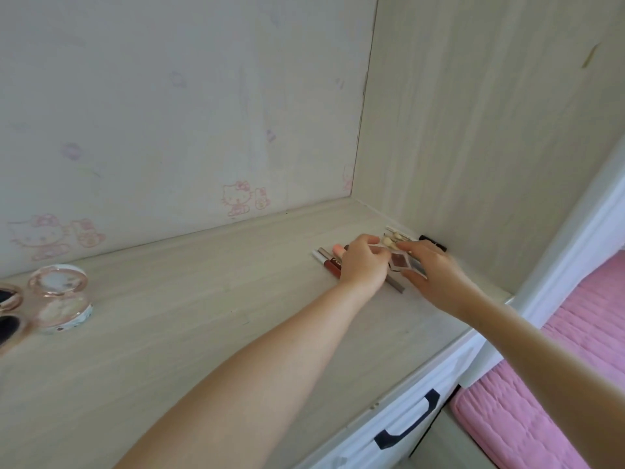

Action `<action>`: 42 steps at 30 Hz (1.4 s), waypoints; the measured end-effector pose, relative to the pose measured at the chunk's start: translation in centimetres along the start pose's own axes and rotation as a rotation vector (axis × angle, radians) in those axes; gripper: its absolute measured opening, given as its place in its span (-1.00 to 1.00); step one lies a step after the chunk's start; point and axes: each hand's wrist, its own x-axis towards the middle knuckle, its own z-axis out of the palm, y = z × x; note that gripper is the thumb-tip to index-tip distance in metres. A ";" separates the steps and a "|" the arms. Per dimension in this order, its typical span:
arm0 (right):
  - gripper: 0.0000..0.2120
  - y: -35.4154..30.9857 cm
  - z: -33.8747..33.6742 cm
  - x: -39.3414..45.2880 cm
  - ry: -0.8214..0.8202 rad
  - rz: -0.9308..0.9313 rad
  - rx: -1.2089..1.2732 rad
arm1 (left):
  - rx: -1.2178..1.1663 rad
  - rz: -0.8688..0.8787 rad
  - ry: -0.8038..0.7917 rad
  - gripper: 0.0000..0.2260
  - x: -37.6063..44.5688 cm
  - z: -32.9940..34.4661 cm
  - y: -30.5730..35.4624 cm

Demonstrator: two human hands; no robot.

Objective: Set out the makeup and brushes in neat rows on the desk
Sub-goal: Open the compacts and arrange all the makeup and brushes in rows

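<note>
A small clear eyeshadow palette (pixel 400 261) with brown pans is held between both hands near the desk's far right corner. My left hand (pixel 363 265) pinches its left edge, and my right hand (pixel 433 275) pinches its right side with thumb and fingers. Left of my left hand, slim lip tubes (pixel 326 260) lie side by side on the desk (pixel 209 299). A thin pencil (pixel 395 284) pokes out below the palette. Behind the hands lie pale-tipped brushes (pixel 394 239) and a black item (pixel 431 241) against the side wall.
At the desk's left edge stand a round clear compact (pixel 62 299) with a rose-gold rim and dark round objects (pixel 8 311) cut off by the frame. A drawer with a black handle (pixel 411 421) runs under the desk front. A pink bed cover (pixel 554 367) lies to the right.
</note>
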 end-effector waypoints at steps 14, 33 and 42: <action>-0.59 -12.4 1.0 -3.2 0.079 -0.083 0.331 | -0.666 -0.195 -0.248 -0.75 -7.7 -11.5 -0.2; -0.57 -29.3 6.7 -7.4 -0.024 -0.310 0.372 | -0.686 -0.179 -0.114 -0.77 -18.3 -28.3 -6.0; -0.49 -36.2 10.3 -9.2 -0.110 -0.353 0.444 | -0.490 -0.113 0.077 -0.85 -23.3 -33.8 -8.9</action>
